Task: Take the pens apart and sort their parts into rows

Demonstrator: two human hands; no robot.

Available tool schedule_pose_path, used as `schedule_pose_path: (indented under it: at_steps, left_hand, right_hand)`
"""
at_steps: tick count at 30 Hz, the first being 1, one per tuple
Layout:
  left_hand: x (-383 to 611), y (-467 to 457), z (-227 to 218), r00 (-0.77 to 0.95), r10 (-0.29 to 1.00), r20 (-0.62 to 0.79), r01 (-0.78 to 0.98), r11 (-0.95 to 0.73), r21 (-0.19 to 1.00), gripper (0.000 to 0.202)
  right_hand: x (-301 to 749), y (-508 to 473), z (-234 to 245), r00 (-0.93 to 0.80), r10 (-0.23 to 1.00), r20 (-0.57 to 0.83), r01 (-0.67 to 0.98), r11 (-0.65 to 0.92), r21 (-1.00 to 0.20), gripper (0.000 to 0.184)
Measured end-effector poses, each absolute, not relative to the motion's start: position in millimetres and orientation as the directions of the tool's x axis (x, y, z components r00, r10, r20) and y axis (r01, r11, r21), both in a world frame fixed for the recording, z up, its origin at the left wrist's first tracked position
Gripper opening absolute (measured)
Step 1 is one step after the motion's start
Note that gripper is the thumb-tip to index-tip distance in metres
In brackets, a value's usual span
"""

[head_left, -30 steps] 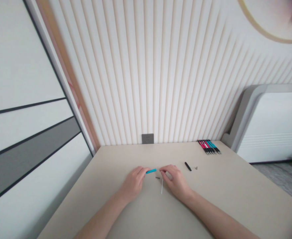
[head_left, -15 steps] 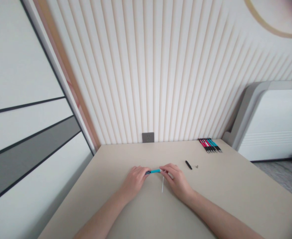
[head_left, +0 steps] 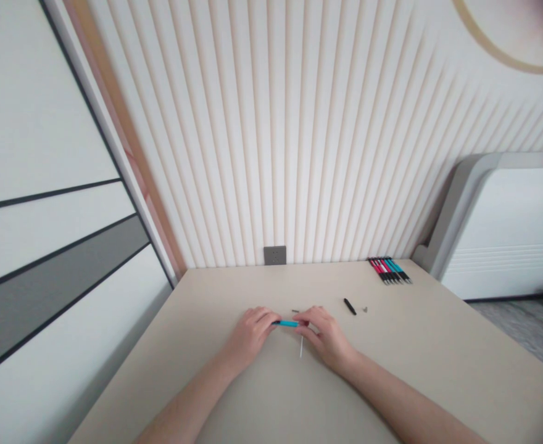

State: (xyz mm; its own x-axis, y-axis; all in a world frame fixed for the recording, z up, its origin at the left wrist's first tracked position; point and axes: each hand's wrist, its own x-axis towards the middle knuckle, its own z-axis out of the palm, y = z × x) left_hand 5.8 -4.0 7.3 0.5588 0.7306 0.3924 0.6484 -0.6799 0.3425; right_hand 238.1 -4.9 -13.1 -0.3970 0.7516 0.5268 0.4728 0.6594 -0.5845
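Axis check: slim turquoise plastic pen barrel lies left-right just over the beige worktop, left hand fingers pinching its left end, right hand fingers apparently pinching the right end, tiny in view.

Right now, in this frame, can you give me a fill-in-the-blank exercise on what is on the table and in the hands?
1. The teal pen barrel is gripped at its ends by ____ hands: the left hand and the right hand.
2. The thin white rod lies on the table, closest to the ____ hand.
3. The grey outlet is set in the ____ behind the table.
Missing words: both; right; wall.
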Motion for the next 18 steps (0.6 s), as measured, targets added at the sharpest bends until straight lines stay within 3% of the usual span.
schedule_pose_path:
  at_steps: [8,11,16,18]
  left_hand:
    - [5,-5,6,0.496,0.772,0.397,0.649,-0.633,0.421,0.016]
    - [6,-5,4,0.426,0.799,0.425,0.656,-0.596,0.463,0.015]
    - [8,0,-2,0.188,0.896,0.402,0.537,-0.436,0.722,0.020]
    - [7,2,-3,0.134,0.913,0.386,0.496,-0.399,0.771,0.022]
  right_hand:
    - [237,6,-13,-0.340,0.737,0.584,0.484,0.670,-0.563,0.027]
    - [238,15,-14,-0.311,0.750,0.584,0.576,0.637,-0.512,0.031]
    - [237,25,-18,-0.402,0.813,0.422,0.733,0.561,-0.383,0.034]
    - [236,24,-19,-0.445,0.809,0.384,0.738,0.574,-0.355,0.034]
